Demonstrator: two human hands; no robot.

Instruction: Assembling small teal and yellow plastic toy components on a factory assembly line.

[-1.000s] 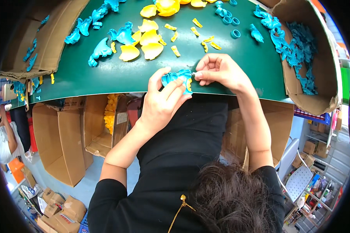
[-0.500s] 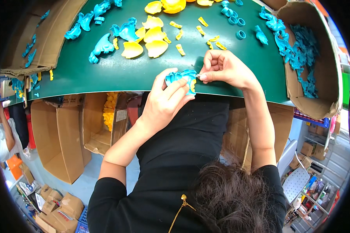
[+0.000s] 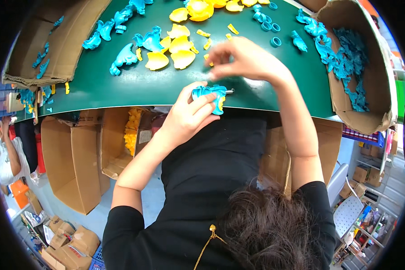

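Near the table's front edge, my left hand (image 3: 190, 111) grips a blue plastic shell part (image 3: 207, 92). A small yellow piece (image 3: 221, 103) shows at the part's right side, and a thin metal pin or spring (image 3: 230, 91) juts out to the right. Above and to the right of it, my right hand (image 3: 246, 59) hangs over the table, slightly blurred, with thumb and fingers apart and nothing visible between them. Its fingertips are close to the small yellow strips (image 3: 207, 43), partly covering one. Yellow curved shells (image 3: 181, 44) lie beyond my left hand.
The green table (image 3: 135, 87) bears blue moulded parts (image 3: 123, 57) at the left and blue rings (image 3: 275, 42) at the right. A cardboard box of blue pieces (image 3: 351, 54) stands at the right edge, another cardboard box (image 3: 60, 58) at the left. More boxes (image 3: 72, 166) sit below.
My right hand has let go of the metal pin and moved up and left toward the yellow strips. My left hand still holds the blue part, and the view has shifted slightly.
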